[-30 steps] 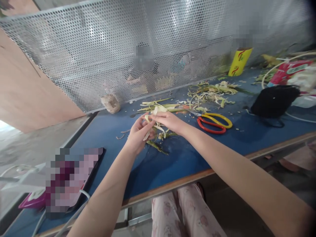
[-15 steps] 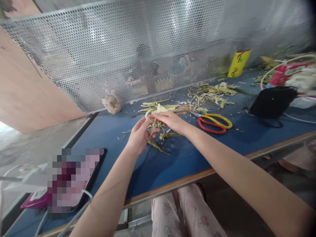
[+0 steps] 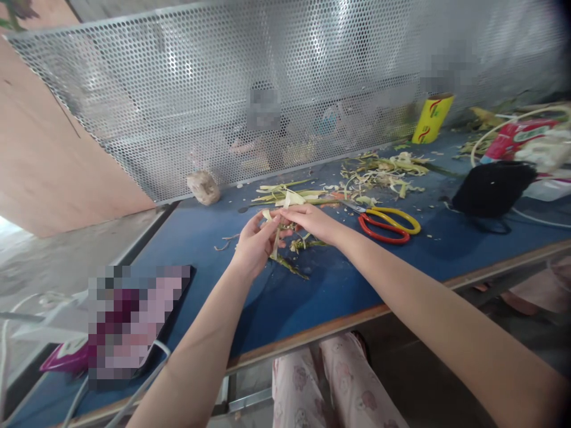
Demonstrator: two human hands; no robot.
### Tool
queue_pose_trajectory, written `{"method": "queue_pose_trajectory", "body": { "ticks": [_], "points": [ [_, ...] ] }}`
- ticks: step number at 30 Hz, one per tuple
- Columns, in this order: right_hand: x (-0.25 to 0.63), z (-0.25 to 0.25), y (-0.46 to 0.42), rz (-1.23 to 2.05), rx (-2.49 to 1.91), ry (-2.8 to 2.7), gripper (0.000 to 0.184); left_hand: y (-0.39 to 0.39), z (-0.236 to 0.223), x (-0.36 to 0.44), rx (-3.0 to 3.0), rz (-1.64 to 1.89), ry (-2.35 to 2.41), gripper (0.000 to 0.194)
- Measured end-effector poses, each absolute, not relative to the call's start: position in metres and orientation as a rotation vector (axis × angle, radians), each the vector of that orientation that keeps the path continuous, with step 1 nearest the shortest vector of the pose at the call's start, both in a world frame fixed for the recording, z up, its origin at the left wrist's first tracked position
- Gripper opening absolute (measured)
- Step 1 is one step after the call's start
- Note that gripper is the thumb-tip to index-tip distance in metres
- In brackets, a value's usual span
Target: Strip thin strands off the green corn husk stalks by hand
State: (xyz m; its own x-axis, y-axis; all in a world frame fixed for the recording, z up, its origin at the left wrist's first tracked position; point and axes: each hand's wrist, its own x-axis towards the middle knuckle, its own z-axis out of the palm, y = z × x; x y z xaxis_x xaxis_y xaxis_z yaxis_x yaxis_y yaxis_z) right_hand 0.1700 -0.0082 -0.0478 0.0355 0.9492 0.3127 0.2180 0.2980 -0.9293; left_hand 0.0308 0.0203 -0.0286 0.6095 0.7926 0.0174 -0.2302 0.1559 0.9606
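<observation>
Both my hands meet over the blue table point(image 3: 339, 291). My left hand point(image 3: 255, 245) is closed, its fingers pinched on a pale yellow-green leaf strip point(image 3: 275, 238) that hangs down between the hands. My right hand point(image 3: 310, 219) is closed too, pinching the upper end of the same strip. Green stem pieces point(image 3: 289, 266) lie on the table just below the hands. More pale strips and trimmings point(image 3: 285, 195) lie right behind them.
Red-and-yellow scissors point(image 3: 386, 221) lie to the right of my hands. A perforated metal screen point(image 3: 250, 89) backs the table. A black pouch point(image 3: 493, 187), a yellow can point(image 3: 432, 119), a scrap heap point(image 3: 383, 169) and a beige lump point(image 3: 203, 186) stand around. A blurred tablet point(image 3: 129, 324) lies at left.
The pale strip has been drawn down from a wider curl into a thin strand between my hands. Both hands stay almost in place.
</observation>
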Motion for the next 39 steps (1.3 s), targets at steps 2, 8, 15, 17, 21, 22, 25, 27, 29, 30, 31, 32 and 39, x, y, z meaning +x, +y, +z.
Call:
{"method": "queue_pose_trajectory", "body": {
  "ticks": [2,8,15,17,21,22,25,27,29,30,31,32,39],
  "points": [
    [0.1704,-0.0470,-0.0085,0.801,-1.160,-1.453,0.031,0.0202,-0.0278,0.0307,1.215,0.828,0.638,0.043],
    [0.1688,-0.0443,-0.0095,0.774,-1.114,-1.525,0.029,0.0202,-0.0274,0.0309,1.298,0.912,0.772,0.078],
    [0.1688,-0.0459,-0.0074,0.658,-1.171,-1.520,0.029,0.0200,-0.0281,0.0317,1.336,0.904,0.724,0.081],
    [0.1699,-0.0468,-0.0063,0.659,-1.167,-1.510,0.031,0.0205,-0.0288,0.0317,1.334,0.899,0.705,0.080],
    [0.1703,-0.0481,-0.0052,0.751,-1.073,-1.483,0.028,0.0219,-0.0302,0.0310,1.327,0.880,0.694,0.078],
    [0.1700,-0.0482,-0.0052,0.764,-1.068,-1.475,0.028,0.0223,-0.0301,0.0306,1.323,0.862,0.691,0.075],
    [0.1686,-0.0482,-0.0055,0.721,-1.111,-1.475,0.027,0.0232,-0.0291,0.0292,1.305,0.751,0.636,0.062],
    [0.1678,-0.0479,-0.0054,0.663,-1.131,-1.488,0.029,0.0234,-0.0286,0.0287,1.279,0.712,0.617,0.058],
    [0.1679,-0.0474,-0.0048,0.644,-1.125,-1.488,0.030,0.0230,-0.0290,0.0290,1.260,0.751,0.638,0.063],
    [0.1684,-0.0470,-0.0044,0.661,-1.116,-1.474,0.031,0.0228,-0.0295,0.0295,1.259,0.784,0.643,0.067],
    [0.1693,-0.0467,-0.0040,0.691,-1.104,-1.453,0.032,0.0225,-0.0301,0.0300,1.263,0.818,0.641,0.071],
    [0.1703,-0.0464,-0.0036,0.731,-1.091,-1.429,0.033,0.0223,-0.0307,0.0306,1.270,0.845,0.637,0.074],
    [0.1704,-0.0489,-0.0064,0.879,-1.191,-1.493,0.033,0.0242,-0.0302,0.0292,1.311,0.920,0.649,0.078]
  ]
}}
